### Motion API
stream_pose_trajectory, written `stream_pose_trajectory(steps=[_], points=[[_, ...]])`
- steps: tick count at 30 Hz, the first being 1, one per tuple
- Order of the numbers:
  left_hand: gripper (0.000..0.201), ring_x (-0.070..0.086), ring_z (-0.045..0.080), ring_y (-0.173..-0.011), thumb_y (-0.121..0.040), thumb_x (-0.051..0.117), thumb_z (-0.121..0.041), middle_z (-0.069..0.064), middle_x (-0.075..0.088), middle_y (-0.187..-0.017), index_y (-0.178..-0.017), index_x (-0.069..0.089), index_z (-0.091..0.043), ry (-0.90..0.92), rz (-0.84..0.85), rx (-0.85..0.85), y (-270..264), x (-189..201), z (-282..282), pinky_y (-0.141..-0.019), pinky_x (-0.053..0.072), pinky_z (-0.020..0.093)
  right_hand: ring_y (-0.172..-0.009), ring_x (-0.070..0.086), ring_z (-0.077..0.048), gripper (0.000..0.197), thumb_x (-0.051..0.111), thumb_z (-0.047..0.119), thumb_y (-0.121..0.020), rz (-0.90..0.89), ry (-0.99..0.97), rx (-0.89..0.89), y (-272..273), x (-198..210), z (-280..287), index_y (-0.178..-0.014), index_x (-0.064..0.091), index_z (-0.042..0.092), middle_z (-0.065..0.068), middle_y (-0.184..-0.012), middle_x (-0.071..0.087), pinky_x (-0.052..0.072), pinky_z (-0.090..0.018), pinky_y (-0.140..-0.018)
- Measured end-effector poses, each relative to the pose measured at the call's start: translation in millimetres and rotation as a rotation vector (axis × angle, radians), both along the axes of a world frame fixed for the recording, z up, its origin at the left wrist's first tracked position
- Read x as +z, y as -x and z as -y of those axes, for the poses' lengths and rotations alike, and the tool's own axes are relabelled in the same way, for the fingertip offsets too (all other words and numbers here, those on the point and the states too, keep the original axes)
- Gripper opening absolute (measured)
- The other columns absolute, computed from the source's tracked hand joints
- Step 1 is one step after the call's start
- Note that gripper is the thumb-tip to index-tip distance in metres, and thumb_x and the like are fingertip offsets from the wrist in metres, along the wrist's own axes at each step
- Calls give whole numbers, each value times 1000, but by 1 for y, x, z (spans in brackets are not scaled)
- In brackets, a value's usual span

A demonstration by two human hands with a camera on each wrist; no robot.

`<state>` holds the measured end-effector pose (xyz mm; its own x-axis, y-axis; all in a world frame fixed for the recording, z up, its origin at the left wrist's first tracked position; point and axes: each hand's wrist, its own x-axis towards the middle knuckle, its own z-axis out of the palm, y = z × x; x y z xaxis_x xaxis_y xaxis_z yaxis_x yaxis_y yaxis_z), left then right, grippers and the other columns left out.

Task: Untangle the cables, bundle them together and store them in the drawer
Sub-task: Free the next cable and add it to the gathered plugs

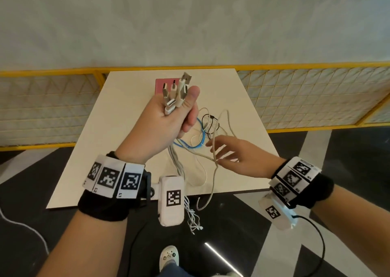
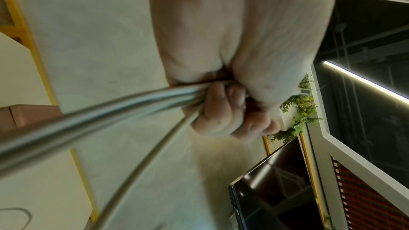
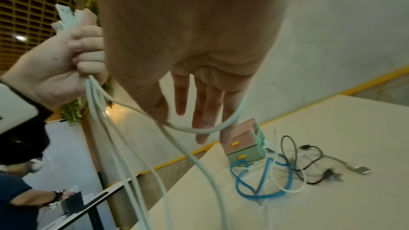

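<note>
My left hand (image 1: pixel 166 120) is raised above the table (image 1: pixel 242 99), fingers curled tight round a bunch of white cables (image 1: pixel 178 167), their USB plugs (image 1: pixel 176 89) sticking up past my thumb. In the left wrist view my fingers (image 2: pixel 218 109) clamp the same cords, which run out blurred toward the lens. From my fist the white cables hang down over the table's near edge, and their loose ends dangle below it.

My right hand (image 1: pixel 236 154) is spread flat, fingers straight and apart, above the table toward its right edge. One white cord loops across those fingers (image 3: pixel 204 111); I am not gripping it.

On the table, about mid-way between the side edges, lie a blue cable (image 3: pixel 261 181), a black cable (image 3: pixel 309 160) and thin white ones, still crossed over each other. A grey plug (image 3: pixel 360 170) lies at the end of that heap. Behind them, near the far edge, stands the small drawer box (image 3: pixel 247 148), pink on top, green below, with yellow handles; I cannot tell if a drawer is pulled out.
</note>
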<state>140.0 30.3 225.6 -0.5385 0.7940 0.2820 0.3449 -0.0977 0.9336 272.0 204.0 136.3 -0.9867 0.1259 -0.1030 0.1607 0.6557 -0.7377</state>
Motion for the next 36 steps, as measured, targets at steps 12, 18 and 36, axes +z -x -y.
stream_pose_trajectory(steps=[12, 18, 36], points=[[54, 36, 6, -42, -100, 46, -38, -7, 42, -45, -59, 51, -2, 86, -116, 214, 7, -6, -5, -45, 32, 13, -67, 65, -22, 13, 55, 16, -91, -45, 929, -189, -20, -4, -3, -98, 54, 5, -10, -76, 62, 48, -53, -96], [54, 33, 10, -40, -98, 48, -48, 1, 41, -51, -49, 49, -23, -29, 1, 274, 21, -1, 1, -44, 29, 21, -82, 66, -18, 56, 71, 23, -82, 315, 355, -445, -36, -39, -19, -130, 43, 11, -9, -94, 68, 51, -34, -88], [59, 71, 24, -66, -85, 70, 0, 11, 62, -82, -131, 43, -26, -198, 86, 42, -18, -4, -36, -62, 57, 29, -53, 27, -6, 21, 26, 12, -100, -298, 637, -36, 24, 39, 57, -83, 37, 12, 3, -65, 30, 22, -22, -49]])
